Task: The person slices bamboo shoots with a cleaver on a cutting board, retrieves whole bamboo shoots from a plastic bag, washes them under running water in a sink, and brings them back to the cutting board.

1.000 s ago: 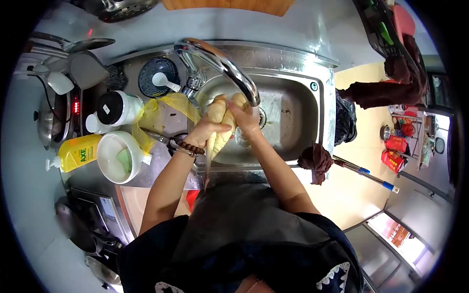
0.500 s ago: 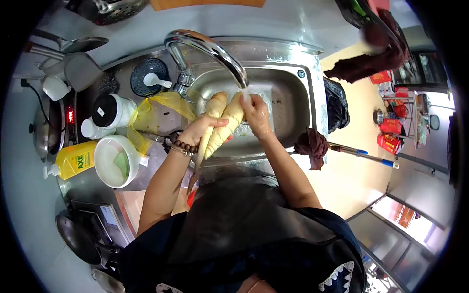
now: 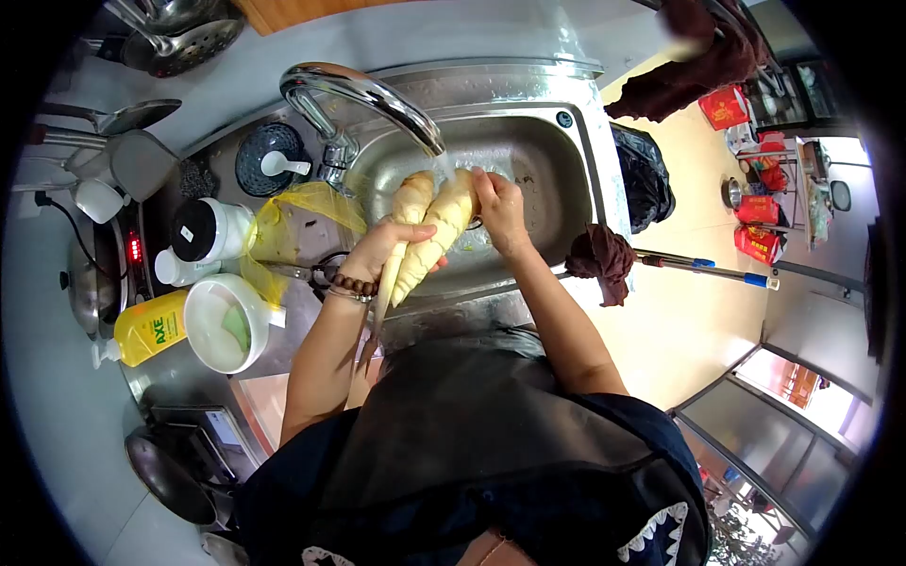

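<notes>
Two pale yellow peeled bamboo shoots, a near one (image 3: 436,236) and a browner-tipped one (image 3: 410,203), are in my left hand (image 3: 382,250), fingers wrapped round them. Their thin ends point down toward my apron. At the upper end of the near shoot, my right hand (image 3: 503,212) has its fingers closed on it. Water runs from the curved chrome faucet (image 3: 377,94) onto that end. Both hands are over the steel sink (image 3: 557,170), where small scraps lie near the drain.
Left of the sink stand a yellow mesh bag (image 3: 302,222), a white bowl (image 3: 226,324) with a green sponge, a yellow soap bottle (image 3: 151,328) and a black-lidded jar (image 3: 212,229). A dark cloth (image 3: 601,262) hangs at the sink's right edge, beside a black bag (image 3: 642,179).
My view has shifted slightly, so the sink and faucet sit further left. My right hand has turned a little at the shoot's end; my left hand keeps its hold.
</notes>
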Demonstrator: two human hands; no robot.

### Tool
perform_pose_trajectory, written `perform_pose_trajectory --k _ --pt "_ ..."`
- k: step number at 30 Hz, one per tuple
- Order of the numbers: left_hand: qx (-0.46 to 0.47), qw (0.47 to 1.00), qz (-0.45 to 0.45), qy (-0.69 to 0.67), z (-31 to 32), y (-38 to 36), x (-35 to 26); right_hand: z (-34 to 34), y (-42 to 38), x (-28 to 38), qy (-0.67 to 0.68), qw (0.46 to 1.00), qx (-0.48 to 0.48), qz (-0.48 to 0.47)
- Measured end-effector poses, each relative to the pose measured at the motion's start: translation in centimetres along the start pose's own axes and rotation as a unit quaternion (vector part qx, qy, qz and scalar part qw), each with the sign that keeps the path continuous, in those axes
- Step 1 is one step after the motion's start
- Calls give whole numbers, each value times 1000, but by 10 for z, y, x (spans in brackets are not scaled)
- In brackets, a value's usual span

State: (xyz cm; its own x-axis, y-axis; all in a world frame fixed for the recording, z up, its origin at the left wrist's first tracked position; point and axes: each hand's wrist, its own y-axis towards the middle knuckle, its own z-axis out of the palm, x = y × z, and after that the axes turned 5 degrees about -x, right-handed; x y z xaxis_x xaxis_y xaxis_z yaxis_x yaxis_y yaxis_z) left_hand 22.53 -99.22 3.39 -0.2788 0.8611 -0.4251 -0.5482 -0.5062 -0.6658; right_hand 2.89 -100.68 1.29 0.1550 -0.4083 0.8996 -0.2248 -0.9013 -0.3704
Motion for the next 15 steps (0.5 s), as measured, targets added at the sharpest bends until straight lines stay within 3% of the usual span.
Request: perform_pose_trajectory --k 3,6,10,13,15 --pt "-13 1000 16 14 0 -4 -4 -1 -5 -3 28 995 38 -85" --pt "-18 998 36 52 -1 -4 -6 -8 -4 5 25 995 88 -39" --pt "-27 996 66 62 1 -8 -10 -13 -5 11 95 983 138 -79" --pt "-21 994 71 83 -1 -9 -13 -13 -4 21 30 988 124 -86" --pt "-30 987 104 117 3 -11 -15 -13 -5 32 -90 984 115 -105"
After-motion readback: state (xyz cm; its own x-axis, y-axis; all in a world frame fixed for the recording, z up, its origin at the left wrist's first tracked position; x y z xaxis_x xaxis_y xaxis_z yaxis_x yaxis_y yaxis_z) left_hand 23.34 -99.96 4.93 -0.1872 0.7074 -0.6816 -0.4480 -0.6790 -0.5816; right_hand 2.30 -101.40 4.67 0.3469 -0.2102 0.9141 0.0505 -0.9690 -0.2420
